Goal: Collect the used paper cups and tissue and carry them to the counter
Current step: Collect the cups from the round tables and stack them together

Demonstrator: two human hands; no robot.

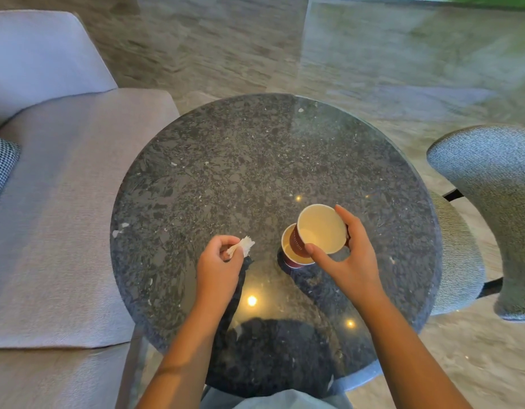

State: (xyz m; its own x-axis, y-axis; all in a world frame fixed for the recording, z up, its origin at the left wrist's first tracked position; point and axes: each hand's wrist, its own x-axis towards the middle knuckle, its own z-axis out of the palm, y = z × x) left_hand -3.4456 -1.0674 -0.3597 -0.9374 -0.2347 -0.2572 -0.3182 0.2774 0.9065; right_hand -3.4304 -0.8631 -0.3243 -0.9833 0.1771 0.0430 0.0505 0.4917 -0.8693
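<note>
Right hand (348,255): grips tilted upper cup (321,228) above lower cup (295,252) on tabletop (240,160). Left hand (218,261): pinches tissue (242,246). Risk: dregs spilling, lower cup toppling during stacking.

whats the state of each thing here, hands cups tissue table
left hand: fingers curled, pinches the tissue
tissue: crumpled, held off the table
right hand: grips the held cup by its rim and side
held cup: lifted, tilted, no lid, looks empty
standing cup: upright on the table, no lid, partly under the held cup
table: bears only the standing cup
</note>
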